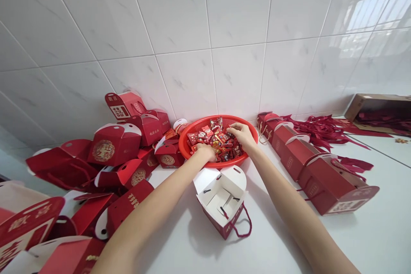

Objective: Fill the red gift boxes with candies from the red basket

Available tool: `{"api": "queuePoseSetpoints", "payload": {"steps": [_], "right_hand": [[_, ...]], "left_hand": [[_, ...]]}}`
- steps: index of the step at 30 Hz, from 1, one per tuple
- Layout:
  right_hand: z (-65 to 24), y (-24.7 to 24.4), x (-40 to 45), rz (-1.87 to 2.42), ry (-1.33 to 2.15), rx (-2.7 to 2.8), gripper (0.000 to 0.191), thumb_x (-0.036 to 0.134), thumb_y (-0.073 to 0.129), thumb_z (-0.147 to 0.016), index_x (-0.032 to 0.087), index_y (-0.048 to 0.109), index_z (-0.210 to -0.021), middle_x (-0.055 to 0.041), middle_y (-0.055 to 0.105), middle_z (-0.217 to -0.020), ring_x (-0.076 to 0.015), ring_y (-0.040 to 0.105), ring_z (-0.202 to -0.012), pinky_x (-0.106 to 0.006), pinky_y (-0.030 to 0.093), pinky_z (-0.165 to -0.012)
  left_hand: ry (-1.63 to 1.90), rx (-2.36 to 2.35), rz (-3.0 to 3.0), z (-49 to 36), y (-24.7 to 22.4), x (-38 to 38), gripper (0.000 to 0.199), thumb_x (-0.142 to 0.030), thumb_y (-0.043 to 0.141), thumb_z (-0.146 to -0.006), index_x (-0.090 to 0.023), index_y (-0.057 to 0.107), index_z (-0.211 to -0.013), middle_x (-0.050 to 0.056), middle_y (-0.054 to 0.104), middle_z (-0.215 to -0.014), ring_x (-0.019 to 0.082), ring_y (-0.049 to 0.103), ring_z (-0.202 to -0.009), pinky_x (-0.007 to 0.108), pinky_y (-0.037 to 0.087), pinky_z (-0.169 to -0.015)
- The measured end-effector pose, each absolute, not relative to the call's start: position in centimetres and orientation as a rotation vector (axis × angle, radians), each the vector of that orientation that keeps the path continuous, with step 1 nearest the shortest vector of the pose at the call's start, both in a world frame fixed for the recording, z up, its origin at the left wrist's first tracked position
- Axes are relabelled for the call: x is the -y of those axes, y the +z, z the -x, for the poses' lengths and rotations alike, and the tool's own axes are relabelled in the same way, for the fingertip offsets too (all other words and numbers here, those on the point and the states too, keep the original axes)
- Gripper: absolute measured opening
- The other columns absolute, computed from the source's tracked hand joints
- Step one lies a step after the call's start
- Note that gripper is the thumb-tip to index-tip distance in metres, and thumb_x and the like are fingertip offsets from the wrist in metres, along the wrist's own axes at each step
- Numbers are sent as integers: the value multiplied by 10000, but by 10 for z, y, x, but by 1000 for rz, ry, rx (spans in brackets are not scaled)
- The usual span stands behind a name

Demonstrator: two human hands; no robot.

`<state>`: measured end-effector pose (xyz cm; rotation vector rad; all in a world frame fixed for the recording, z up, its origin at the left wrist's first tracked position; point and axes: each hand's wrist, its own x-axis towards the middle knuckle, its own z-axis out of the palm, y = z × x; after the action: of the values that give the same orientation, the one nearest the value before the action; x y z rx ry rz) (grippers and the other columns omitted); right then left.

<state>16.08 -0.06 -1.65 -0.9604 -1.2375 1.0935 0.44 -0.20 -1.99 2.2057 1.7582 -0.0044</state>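
A red plastic basket (253, 139) against the tiled wall holds many wrapped candies (221, 137). My left hand (206, 153) reaches over its near left rim, down among the candies. Its fingers are mostly hidden, so I cannot tell if they are open or closed. On the basket's right side my right hand (242, 134) has its fingers curled together at the candies; whatever they hold is too small to make out. Between my forearms stands an open red gift box (221, 205) with a white inside, its flaps up and a dark red cord handle hanging at the front.
Several red gift boxes (117, 145) are heaped on the left. A row of red boxes (295, 158) runs along the right. Behind that row lie dark red ribbons (317, 130), near a cardboard box (369, 107). All rest on a white table (272, 239).
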Motion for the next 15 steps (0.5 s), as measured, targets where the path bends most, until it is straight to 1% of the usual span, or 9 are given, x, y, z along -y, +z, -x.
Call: {"api": "queuePoseSetpoints", "payload": {"steps": [2,4,6,9,12,15], "right_hand": [[-161,-16,1,963,1096,1240,169,355,687,-583,214,605,-629,9,633,-649,-152,548,-639,-284,418,-607],[-160,-15,2,963,1091,1242,168,358,682,-586,215,604,-630,9,632,-651,-153,549,-644,-285,418,-610],[-160,-14,3,963,1090,1241,165,356,678,-588,215,602,-626,8,629,-651,-154,547,-646,-284,418,-609],[-161,-14,3,964,1096,1239,167,354,678,-590,213,592,-618,11,613,-639,-148,530,-631,-280,405,-591],[-160,-14,3,965,1088,1242,170,354,681,-594,212,590,-619,12,608,-634,-144,517,-622,-279,399,-584],[-160,-13,4,959,1081,1231,169,354,680,-585,212,594,-618,6,629,-649,-151,539,-640,-281,417,-597]], "left_hand": [[-270,-1855,-2191,-8,-15,4,194,-160,812,-451,-173,692,-602,201,751,-876,474,660,-1024,602,472,-910],[-459,-1858,-2203,-11,-7,9,139,-193,786,-506,-160,686,-597,222,747,-900,461,675,-985,585,488,-892],[-476,-1793,-2243,-13,0,16,88,-183,743,-544,-160,677,-598,210,749,-881,415,693,-928,515,518,-856],[-476,-1742,-2256,-13,7,23,56,-137,678,-560,-169,639,-585,168,749,-821,347,701,-837,413,535,-776],[-450,-1707,-2244,-9,7,26,66,-115,632,-565,-176,617,-582,126,737,-762,299,689,-753,349,518,-692],[-351,-1687,-2273,-3,4,24,84,-119,623,-569,-189,637,-613,83,722,-715,266,675,-708,305,486,-635]]}}
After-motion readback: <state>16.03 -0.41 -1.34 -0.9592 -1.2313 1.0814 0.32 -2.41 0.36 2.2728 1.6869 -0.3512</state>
